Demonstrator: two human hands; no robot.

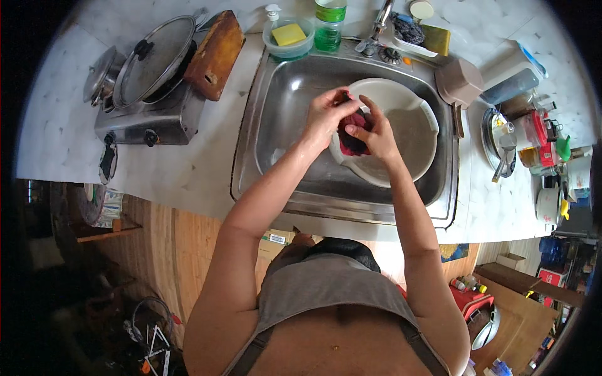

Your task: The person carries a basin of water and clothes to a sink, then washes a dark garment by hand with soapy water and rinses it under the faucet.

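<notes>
A crumpled red and black cloth (353, 126) is held between both hands over the left side of a pale plastic basin (411, 160). My left hand (329, 113) pinches its upper end, near the basin's rim. My right hand (375, 129) grips it from the right with thumb and fingers. The basin stands inside a stainless steel sink (301, 188) and seems to hold some water. Part of the cloth is hidden behind my fingers.
Behind the sink are a faucet (382, 19), a tub with a yellow sponge (289, 35) and a green-liquid bottle (329, 28). A dipper (458, 82) rests at the right rim. Leftward stands a gas stove (150, 124) with a lidded pan and wooden board (217, 56).
</notes>
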